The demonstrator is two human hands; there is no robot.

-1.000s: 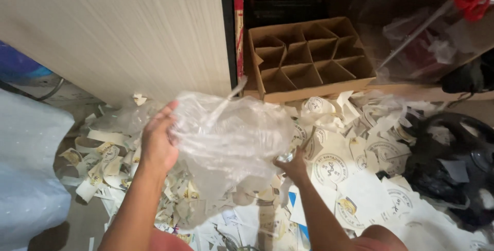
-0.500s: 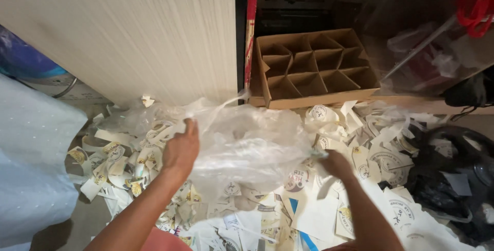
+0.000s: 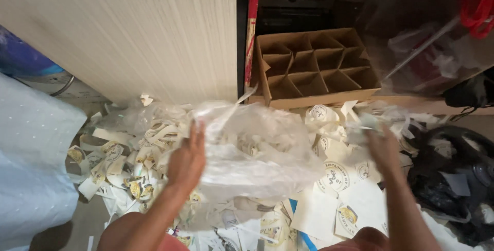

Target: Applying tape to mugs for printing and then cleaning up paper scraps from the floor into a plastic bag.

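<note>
Head view: the left hand (image 3: 188, 161) holds the near side of a clear plastic bag (image 3: 252, 150), with the fingers closed on the thin film. The bag hangs in the air above the floor (image 3: 90, 220), in front of the pale wooden panel (image 3: 128, 35), and some paper pieces show inside it. The right hand (image 3: 383, 148) is blurred. It is apart from the main body of the bag, beside a strip of film at the right, and I cannot tell if it grips this strip or is open. Under both hands the floor is covered with a heap of printed paper cut-outs (image 3: 329, 179), round and curved ones. A cardboard box with dividers (image 3: 316, 68) stands behind the heap, against the dark shelf, and black objects (image 3: 453, 174) lie at the right edge.

In my judgement, to handle the bag well, both hands should hold the rim and not the middle (thin film stretches and slips easily). The mouth should stay upward and wide, so that the papers inside do not fall back on the heap.
</note>
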